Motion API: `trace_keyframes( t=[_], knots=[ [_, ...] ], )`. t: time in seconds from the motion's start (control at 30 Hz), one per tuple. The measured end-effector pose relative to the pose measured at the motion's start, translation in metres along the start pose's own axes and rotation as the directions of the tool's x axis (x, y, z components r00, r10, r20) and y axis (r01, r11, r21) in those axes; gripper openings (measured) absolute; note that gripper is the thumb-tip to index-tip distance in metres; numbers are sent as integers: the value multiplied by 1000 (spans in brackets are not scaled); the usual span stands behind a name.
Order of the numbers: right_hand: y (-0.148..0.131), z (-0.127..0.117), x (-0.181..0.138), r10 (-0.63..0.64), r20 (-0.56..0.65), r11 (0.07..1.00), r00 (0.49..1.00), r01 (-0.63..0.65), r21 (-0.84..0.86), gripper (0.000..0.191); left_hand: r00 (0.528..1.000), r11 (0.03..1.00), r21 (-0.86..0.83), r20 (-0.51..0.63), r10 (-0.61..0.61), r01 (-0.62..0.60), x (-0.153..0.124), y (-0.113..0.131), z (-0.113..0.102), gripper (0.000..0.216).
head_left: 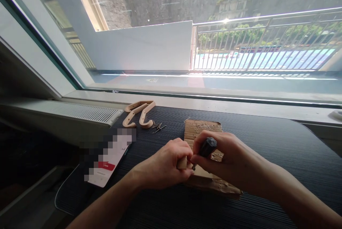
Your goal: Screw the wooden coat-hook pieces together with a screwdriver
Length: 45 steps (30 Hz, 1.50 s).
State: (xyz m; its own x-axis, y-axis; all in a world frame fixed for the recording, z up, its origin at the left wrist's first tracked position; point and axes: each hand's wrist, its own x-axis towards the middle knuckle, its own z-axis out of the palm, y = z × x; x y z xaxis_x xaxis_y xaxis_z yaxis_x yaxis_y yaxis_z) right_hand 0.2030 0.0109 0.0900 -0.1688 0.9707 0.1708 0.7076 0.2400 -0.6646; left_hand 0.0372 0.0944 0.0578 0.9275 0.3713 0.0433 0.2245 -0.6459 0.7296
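My left hand [165, 163] is closed around a small light wooden piece [182, 163], pressing it onto a worn wooden board [203, 131] full of small holes. Beside it, my right hand [227, 157] grips a screwdriver with a dark handle [207, 147], held upright with its tip down at the wooden piece. Both hands meet over the board's near half, and the screwdriver tip is mostly hidden between the fingers.
Two light wooden hooks [139, 113] lie at the back left of the dark ribbed mat [267, 143], with several loose screws [158, 126] beside them. A white card with a red patch [107, 166] lies at the left. A vent grille [82, 111] and window sill run behind.
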Motion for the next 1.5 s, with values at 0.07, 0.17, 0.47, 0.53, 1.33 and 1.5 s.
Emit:
trace_keyframes(
  t=[0.07,0.17,0.47,0.53,1.33,1.5],
  knots=[
    [-1,0,0,-1,5,1000,1000,1,15,10,1000,1000,15,-12,13,-12,0,-1,2,17],
    [-1,0,0,2,15,1000,1000,-2,24,10,999,999,33,-42,27,-26,1,-3,5,15],
    [-8,-11,7,0,147,1000,989,-4,27,9,995,998,22,-88,56,-54,1,-6,8,14],
    [-11,-16,9,-13,199,1000,980,12,6,9,995,999,13,-88,46,-45,1,-6,8,14],
    [-27,-28,13,-214,230,929,949,271,-253,7,994,998,56,-106,1,5,0,-3,9,2],
    [-33,-31,15,-199,226,912,954,265,-312,7,994,996,87,-109,30,-20,0,-3,9,3]
  ],
)
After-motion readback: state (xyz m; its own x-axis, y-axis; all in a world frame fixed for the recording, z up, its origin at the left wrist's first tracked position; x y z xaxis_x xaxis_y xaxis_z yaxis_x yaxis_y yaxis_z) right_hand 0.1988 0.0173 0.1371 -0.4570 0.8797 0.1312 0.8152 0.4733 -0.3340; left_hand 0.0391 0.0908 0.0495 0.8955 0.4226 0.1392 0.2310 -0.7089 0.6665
